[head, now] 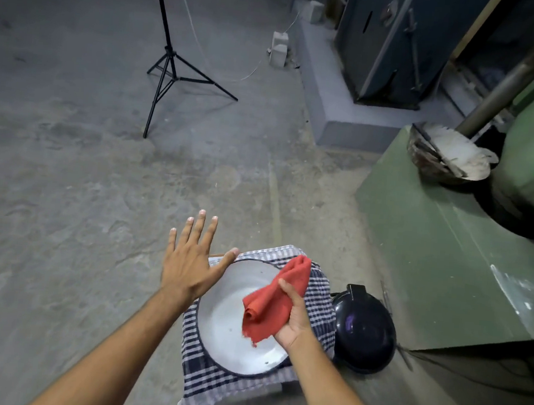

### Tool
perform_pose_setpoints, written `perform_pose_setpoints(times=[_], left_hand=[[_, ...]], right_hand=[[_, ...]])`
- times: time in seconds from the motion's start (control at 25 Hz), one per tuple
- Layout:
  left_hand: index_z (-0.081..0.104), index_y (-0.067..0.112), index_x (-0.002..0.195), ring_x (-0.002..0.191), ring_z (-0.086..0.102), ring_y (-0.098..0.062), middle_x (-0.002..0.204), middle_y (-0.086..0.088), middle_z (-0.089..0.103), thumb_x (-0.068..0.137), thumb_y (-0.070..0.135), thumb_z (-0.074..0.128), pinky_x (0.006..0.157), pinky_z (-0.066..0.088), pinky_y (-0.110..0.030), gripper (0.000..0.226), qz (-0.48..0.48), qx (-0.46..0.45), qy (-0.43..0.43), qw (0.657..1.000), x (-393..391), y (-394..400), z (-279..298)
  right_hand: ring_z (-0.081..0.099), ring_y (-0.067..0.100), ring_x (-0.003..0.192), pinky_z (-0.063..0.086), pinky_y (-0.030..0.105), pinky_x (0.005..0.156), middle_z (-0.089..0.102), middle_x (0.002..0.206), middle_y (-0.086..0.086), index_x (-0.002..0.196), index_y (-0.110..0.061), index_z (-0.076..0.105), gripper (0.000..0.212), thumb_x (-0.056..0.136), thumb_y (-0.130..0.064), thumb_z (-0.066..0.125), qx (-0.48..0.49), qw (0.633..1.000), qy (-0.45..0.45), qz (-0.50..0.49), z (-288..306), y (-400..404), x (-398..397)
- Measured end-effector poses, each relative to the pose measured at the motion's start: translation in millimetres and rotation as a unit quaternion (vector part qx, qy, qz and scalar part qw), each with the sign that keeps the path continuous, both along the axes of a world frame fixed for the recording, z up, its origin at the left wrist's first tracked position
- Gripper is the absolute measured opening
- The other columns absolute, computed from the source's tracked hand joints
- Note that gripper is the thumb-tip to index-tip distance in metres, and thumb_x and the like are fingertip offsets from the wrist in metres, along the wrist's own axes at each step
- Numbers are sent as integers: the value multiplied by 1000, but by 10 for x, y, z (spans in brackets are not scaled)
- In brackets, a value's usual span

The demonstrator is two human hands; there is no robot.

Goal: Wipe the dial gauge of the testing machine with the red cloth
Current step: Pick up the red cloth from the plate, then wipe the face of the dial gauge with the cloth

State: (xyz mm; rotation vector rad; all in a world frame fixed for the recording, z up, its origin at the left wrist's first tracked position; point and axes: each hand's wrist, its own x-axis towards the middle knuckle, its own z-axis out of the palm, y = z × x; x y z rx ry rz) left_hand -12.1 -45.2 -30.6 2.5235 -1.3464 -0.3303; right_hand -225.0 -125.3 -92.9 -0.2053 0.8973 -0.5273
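The red cloth point(272, 300) hangs crumpled from my right hand point(293, 319), which grips it above a white enamel basin point(226, 333). My left hand point(191, 260) hovers flat with fingers spread, its thumb near the basin's upper left rim. The green testing machine point(441, 248) stands to the right. No dial gauge shows in the head view.
The basin rests on a blue-and-white checked cloth point(200, 385) draped over a low stand. A black helmet point(362, 329) lies on the floor beside it. A black tripod point(169, 66) stands far left. A worn bowl with white fibres point(448, 154) sits on the machine. A dark blue cabinet point(390, 42) stands behind.
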Motion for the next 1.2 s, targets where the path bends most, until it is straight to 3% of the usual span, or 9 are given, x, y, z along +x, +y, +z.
perform_pose_setpoints(times=[0.08,0.16,0.24,0.36,0.52,0.64,0.84,1.04,1.2], left_hand=[[18,32,172,169,3,-20,182,4,1,84,94,9,136,0,-50,108,7,-3,7,1000,-106,-35,95],[21,32,172,169,2,-20,182,4,1,85,92,10,136,-2,-49,106,-12,11,5,1000,-215,-80,210],[25,31,171,168,1,-19,182,3,1,87,91,11,136,-3,-49,104,-28,26,3,999,-333,-129,359],[33,29,169,168,3,-20,182,2,5,86,90,8,136,-2,-50,106,-49,14,-3,999,-570,-300,664],[36,27,167,168,3,-20,182,0,7,82,90,2,136,-2,-49,111,-118,-9,-17,993,-1091,-673,1272],[41,26,165,168,6,-22,181,-3,11,79,89,1,135,0,-50,114,-176,-42,-40,983,-1638,-1096,1816],[44,24,163,168,7,-23,181,-4,14,81,89,4,135,1,-50,112,-308,-121,-61,942,-3243,-1820,2778],[38,24,166,168,10,-25,181,-4,16,83,87,7,135,4,-50,109,-454,-201,-68,865,-5416,-1983,3589],[24,29,171,168,4,-22,181,-1,10,84,88,6,136,1,-49,107,-551,-242,-43,797,-7257,-1727,3999]], right_hand=[[69,24,58,63,38,67,66,64,5,79,-16,80,39,50,-27,104,-10,999,-40,-21,89,61,-150],[66,18,59,63,37,70,64,67,0,95,-19,80,46,55,-18,103,-11,995,-75,-64,199,86,-242],[78,23,89,64,47,86,78,101,7,117,-19,80,43,76,-7,83,-33,986,-137,-86,393,79,-321],[62,36,137,59,54,100,60,152,19,143,-16,67,57,89,3,63,-82,976,-172,-106,667,-34,-547],[56,33,143,57,49,105,51,160,20,158,-11,43,95,77,-17,92,-177,957,-153,-173,1252,-218,-1208],[53,31,146,54,51,109,49,162,17,160,-13,40,102,76,-33,94,-241,924,-179,-239,1735,-422,-1921],[56,31,143,53,52,110,52,160,16,158,-18,48,101,72,-45,96,-336,861,-185,-334,2757,-606,-3634],[56,34,143,37,58,117,52,159,19,159,-18,43,107,71,-50,95,-415,787,-136,-436,3597,-264,-5587],[54,36,144,35,55,119,50,160,22,158,-13,44,105,72,-46,95,-445,733,-115,-502,4184,308,-7139]])
